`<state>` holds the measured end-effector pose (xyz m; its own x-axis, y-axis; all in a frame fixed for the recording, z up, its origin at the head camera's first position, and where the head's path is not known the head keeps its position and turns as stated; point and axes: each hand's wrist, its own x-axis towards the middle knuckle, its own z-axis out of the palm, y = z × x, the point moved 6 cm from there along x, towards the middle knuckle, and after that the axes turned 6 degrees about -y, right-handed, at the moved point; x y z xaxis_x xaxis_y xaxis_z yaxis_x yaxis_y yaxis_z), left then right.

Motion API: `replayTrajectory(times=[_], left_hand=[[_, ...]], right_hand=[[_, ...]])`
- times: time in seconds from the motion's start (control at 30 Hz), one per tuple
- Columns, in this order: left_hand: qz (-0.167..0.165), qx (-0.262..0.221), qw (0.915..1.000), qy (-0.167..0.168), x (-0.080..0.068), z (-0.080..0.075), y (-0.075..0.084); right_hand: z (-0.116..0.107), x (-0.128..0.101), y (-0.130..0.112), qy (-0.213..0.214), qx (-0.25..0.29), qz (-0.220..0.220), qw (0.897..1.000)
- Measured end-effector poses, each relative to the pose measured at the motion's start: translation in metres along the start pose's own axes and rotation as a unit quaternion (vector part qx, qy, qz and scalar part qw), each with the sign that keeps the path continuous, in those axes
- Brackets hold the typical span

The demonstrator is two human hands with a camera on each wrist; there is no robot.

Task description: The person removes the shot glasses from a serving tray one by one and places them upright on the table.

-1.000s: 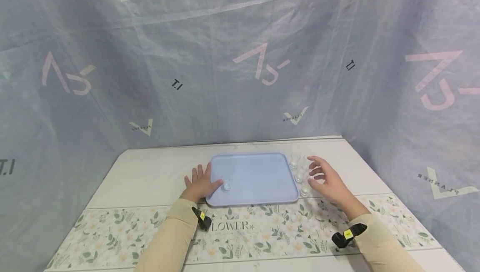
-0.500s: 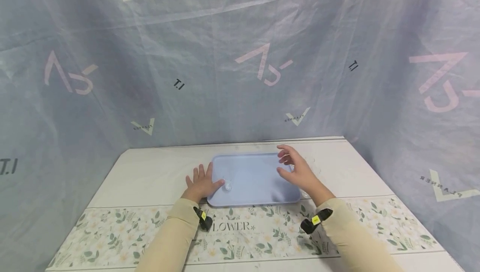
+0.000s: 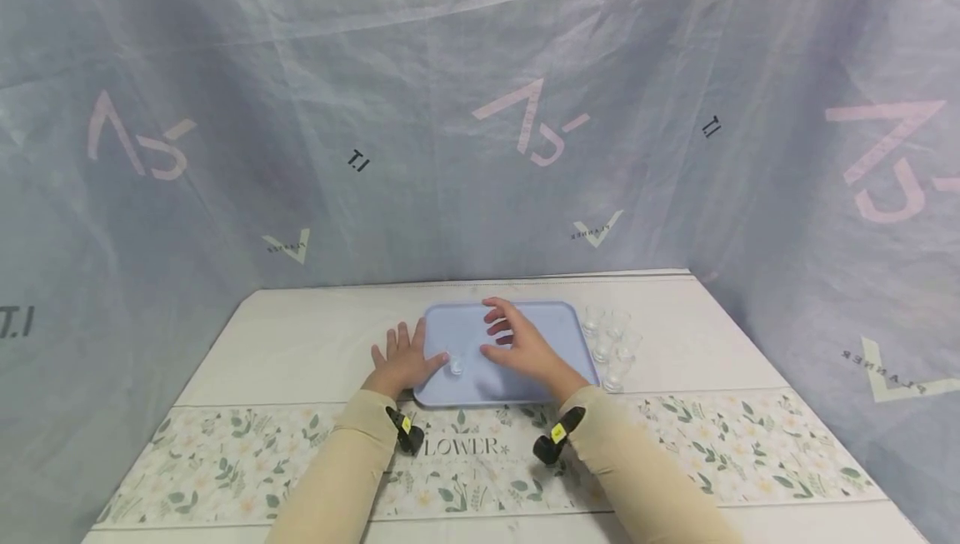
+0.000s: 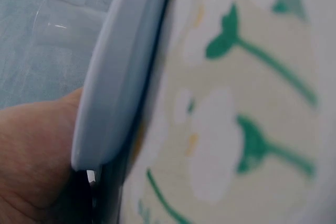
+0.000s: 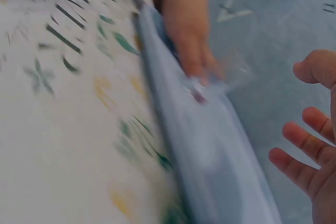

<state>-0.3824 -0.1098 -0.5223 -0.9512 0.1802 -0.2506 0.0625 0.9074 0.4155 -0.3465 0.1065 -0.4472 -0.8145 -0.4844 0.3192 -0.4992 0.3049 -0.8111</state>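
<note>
- Two hands are over a pale blue tray that lies flat on the tabletop, near its middle.
- The left hand rests at the 9 o'clock edge of the tray, fingers straight and spread on the tabletop, thumb reaching over the rim.
- One small clear glass stands upright on the tray, at about 8 o'clock of it, touching or just beside the left thumb; I cannot tell which.
- The right hand hovers above the middle of the tray, at 3 o'clock from this glass and apart from it. Its fingers are loosely spread, a little bent, and hold nothing.
- Several more clear glasses stand in a group on the tabletop, just beside the 3 o'clock edge of the tray.
- In the left wrist view, the tray rim is seen close, with the floral runner beside it.
- The right wrist view is blurred; the fingers show spread.
</note>
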Motion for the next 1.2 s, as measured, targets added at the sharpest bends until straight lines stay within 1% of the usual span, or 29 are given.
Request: replayTrajectory(times=[0.1, 0.2, 0.27, 0.4, 0.57, 0.63, 0.73, 0.9, 1.2], left_hand=[[-0.001, 0.003, 1.0, 0.001, 0.001, -0.001, -0.001], [-0.005, 0.006, 1.0, -0.004, 0.001, -0.002, 0.0], [-0.006, 0.008, 0.9999, -0.007, 0.0, -0.002, 0.002], [-0.003, 0.013, 0.9999, 0.001, -0.002, -0.003, 0.003], [0.0, 0.018, 0.9997, 0.016, -0.004, -0.006, 0.004], [-0.001, 0.018, 0.9997, 0.016, -0.003, -0.005, 0.003], [-0.001, 0.016, 0.9998, 0.011, 0.002, -0.001, 0.0], [0.002, 0.012, 0.9998, 0.014, 0.007, 0.003, -0.003], [0.003, 0.009, 0.9999, 0.014, 0.005, 0.003, -0.003]], right_hand=[[0.018, 0.007, 0.002, -0.015, 0.011, 0.004, 1.0], [0.032, 0.01, 0.005, -0.021, 0.022, 0.006, 1.0], [0.038, 0.012, 0.008, -0.021, 0.023, 0.007, 0.999], [0.045, 0.014, 0.01, -0.013, 0.019, 0.009, 1.0], [0.05, 0.016, 0.013, -0.008, -0.008, 0.015, 1.0], [0.051, 0.017, 0.014, -0.009, -0.015, 0.016, 1.0], [0.052, 0.017, 0.014, -0.011, -0.016, 0.019, 1.0], [0.052, 0.018, 0.012, -0.013, -0.013, 0.017, 1.0], [0.045, 0.021, 0.007, -0.006, -0.019, 0.011, 1.0]])
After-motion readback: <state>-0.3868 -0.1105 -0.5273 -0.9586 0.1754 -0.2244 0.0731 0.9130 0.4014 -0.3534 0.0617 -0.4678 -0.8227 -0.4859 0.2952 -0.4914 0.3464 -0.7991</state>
